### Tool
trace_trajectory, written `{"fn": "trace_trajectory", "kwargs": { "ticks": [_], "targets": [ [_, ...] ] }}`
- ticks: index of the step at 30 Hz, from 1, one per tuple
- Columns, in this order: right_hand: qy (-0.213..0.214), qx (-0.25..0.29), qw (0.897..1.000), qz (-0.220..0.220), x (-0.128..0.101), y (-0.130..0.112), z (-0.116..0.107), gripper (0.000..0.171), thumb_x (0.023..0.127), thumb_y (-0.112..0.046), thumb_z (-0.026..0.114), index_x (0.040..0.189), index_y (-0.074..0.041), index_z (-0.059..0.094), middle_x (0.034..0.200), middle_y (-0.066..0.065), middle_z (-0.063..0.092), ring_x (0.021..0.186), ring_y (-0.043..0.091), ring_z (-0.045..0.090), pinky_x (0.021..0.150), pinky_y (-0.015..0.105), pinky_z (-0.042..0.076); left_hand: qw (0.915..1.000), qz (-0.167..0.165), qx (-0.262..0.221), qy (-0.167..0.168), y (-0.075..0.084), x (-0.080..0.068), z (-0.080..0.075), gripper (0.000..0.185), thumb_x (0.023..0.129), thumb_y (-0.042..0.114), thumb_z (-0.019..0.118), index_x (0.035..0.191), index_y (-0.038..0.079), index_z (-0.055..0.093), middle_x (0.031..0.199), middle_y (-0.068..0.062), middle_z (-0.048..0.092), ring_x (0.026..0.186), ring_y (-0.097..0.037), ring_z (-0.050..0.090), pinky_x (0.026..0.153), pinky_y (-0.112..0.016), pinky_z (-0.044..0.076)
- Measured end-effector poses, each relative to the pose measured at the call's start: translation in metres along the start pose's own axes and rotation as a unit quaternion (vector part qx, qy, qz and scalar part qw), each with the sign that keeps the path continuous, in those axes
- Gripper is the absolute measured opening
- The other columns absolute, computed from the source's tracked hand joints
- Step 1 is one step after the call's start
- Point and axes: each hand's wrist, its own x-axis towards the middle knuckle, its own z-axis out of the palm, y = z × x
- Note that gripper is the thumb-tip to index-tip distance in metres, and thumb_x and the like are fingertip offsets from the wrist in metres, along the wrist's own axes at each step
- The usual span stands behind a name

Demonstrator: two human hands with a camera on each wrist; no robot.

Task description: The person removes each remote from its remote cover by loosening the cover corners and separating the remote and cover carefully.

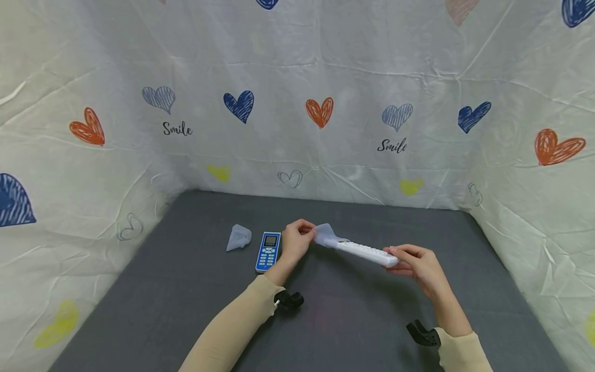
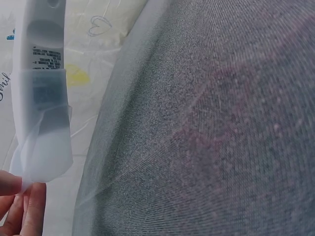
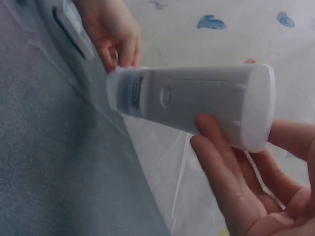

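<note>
From the head view, your left hand (image 1: 296, 238) pinches the soft silicone sleeve (image 1: 325, 235) on the white remote (image 1: 367, 252), held above the tabletop (image 1: 348, 320); your right hand (image 1: 413, 262) grips its far end. Left wrist view: the sleeve looks thin, floppy, stretchy. Right wrist view: the remote looks light, rigid and smooth, so hold its sides.

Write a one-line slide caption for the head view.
Left hand pinches a clear cover on a white remote held by the right hand.
</note>
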Motion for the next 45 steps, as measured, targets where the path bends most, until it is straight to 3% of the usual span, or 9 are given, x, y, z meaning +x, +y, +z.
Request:
{"fn": "trace_trajectory", "kwargs": {
  "ticks": [4,7,14,21,27,35,45],
  "targets": [
    [-0.044,-0.032,0.998,0.028,0.002,0.006,-0.003,0.044,0.09,-0.019,0.066,0.126,0.004,0.055,0.11,0.001,0.066,0.085,0.016,0.069,0.077,0.035,0.057,0.9999,0.005,-0.009,0.012,0.0,0.001,0.0,0.005,0.082,0.004,0.069,0.086,0.0,0.07,0.079,-0.014,0.068,0.063,-0.015,0.063,0.055,-0.024,0.054],
    [-0.103,-0.06,0.992,0.052,0.003,0.012,-0.005,0.056,0.091,-0.018,0.063,0.137,0.007,0.043,0.12,0.005,0.061,0.091,0.014,0.066,0.079,0.032,0.056,0.9995,0.006,-0.014,0.027,0.0,0.003,-0.001,0.004,0.082,0.005,0.07,0.085,0.002,0.07,0.08,-0.013,0.068,0.065,-0.014,0.062,0.056,-0.024,0.054],
    [-0.188,-0.076,0.976,0.085,0.008,0.023,-0.003,0.062,0.09,-0.017,0.065,0.138,0.012,0.038,0.116,0.007,0.065,0.096,0.013,0.064,0.083,0.033,0.054,0.9986,0.019,-0.013,0.047,0.003,0.007,-0.003,0.006,0.082,0.007,0.071,0.087,0.004,0.071,0.08,-0.01,0.068,0.069,-0.016,0.061,0.057,-0.022,0.052],
    [-0.21,-0.087,0.967,0.113,0.012,0.032,0.0,0.066,0.086,-0.018,0.07,0.134,0.015,0.04,0.115,0.01,0.066,0.096,0.014,0.065,0.085,0.034,0.054,0.9978,0.03,-0.016,0.058,0.007,0.01,-0.002,0.007,0.081,0.008,0.072,0.087,0.004,0.071,0.08,-0.009,0.069,0.069,-0.014,0.061,0.059,-0.021,0.052],
    [-0.237,-0.071,0.962,0.117,0.014,0.036,0.002,0.059,0.085,-0.013,0.071,0.129,0.016,0.045,0.102,0.006,0.069,0.091,0.014,0.066,0.081,0.032,0.055,0.9985,0.024,-0.021,0.045,0.013,0.011,-0.003,0.01,0.084,0.009,0.071,0.091,0.002,0.071,0.084,-0.01,0.068,0.074,-0.017,0.062,0.063,-0.023,0.054],
    [-0.262,-0.068,0.956,0.113,0.015,0.038,0.003,0.056,0.086,-0.011,0.069,0.128,0.016,0.045,0.1,0.003,0.069,0.09,0.013,0.066,0.08,0.029,0.055,0.998,0.01,-0.037,0.05,0.018,0.01,-0.005,0.008,0.082,0.007,0.072,0.088,0.002,0.071,0.082,-0.012,0.068,0.071,-0.016,0.062,0.062,-0.025,0.055],
    [-0.264,-0.066,0.955,0.116,0.016,0.041,0.003,0.054,0.085,-0.011,0.07,0.126,0.014,0.047,0.099,0.002,0.069,0.09,0.013,0.066,0.08,0.028,0.055,0.9971,-0.012,-0.051,0.056,0.021,0.012,-0.007,0.007,0.08,0.003,0.074,0.086,0.001,0.071,0.081,-0.013,0.067,0.067,-0.013,0.061,0.062,-0.025,0.057]
  ]
}}
